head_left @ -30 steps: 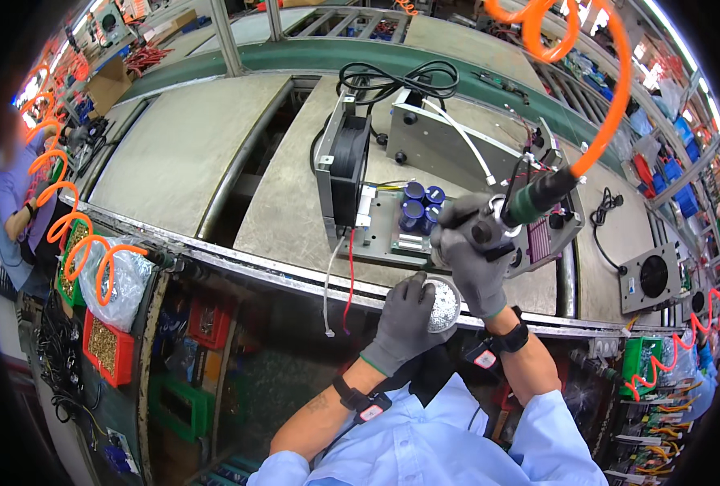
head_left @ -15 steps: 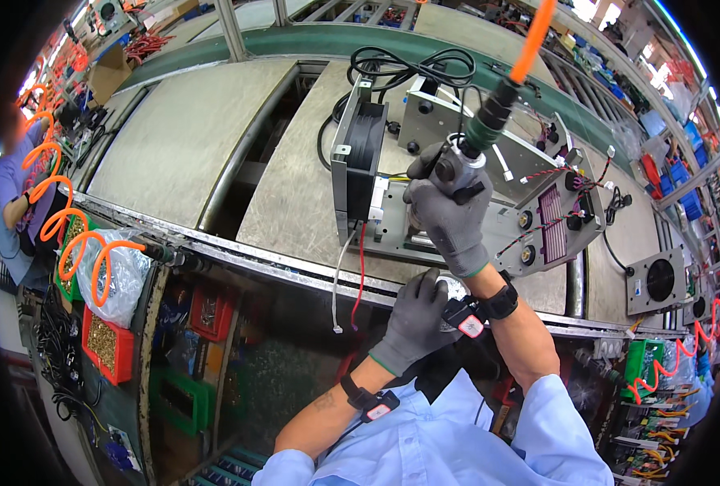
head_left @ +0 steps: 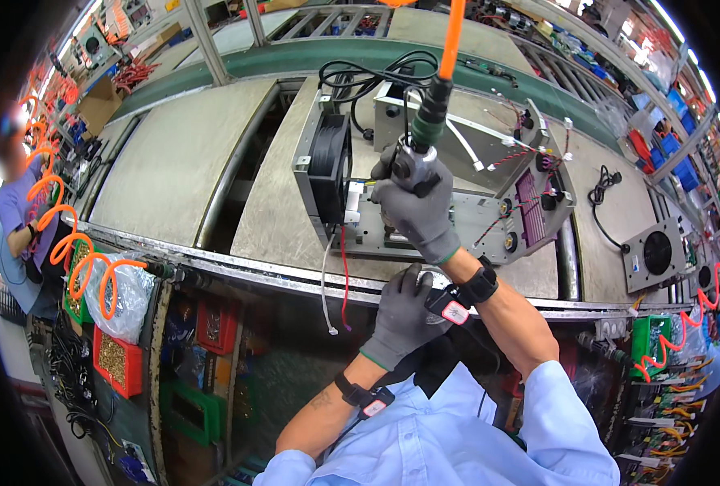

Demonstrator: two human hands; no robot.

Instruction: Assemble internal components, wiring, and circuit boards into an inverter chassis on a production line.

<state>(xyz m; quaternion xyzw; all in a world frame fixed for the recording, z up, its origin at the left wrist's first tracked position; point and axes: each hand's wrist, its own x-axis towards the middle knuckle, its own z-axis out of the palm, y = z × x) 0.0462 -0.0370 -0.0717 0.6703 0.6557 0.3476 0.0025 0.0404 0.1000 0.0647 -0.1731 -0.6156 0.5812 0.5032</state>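
My right hand (head_left: 420, 215), in a grey glove, is closed round an air screwdriver (head_left: 429, 120) with a green and black body. The tool stands upright over a grey metal chassis (head_left: 465, 223); its bit is hidden behind the hand. A black fan (head_left: 329, 166) on an upright bracket forms the chassis's left end, with a white and a red wire (head_left: 345, 279) hanging over the bench edge. My gloved left hand (head_left: 402, 317) is closed on a silvery round thing (head_left: 434, 285) at that front edge. Most of it is covered by fingers and a wrist device.
An orange hose (head_left: 453, 40) rises from the screwdriver. Black cable (head_left: 380, 77) lies coiled behind the fan. To the right sits another fan panel (head_left: 655, 255). A red bin of brass-coloured screws (head_left: 117, 360) stands at lower left, and a person (head_left: 23, 219) works beyond it.
My right hand, the screwdriver and the chassis have shifted left. The left hand keeps its hold on the round thing. The whole view has turned slightly.
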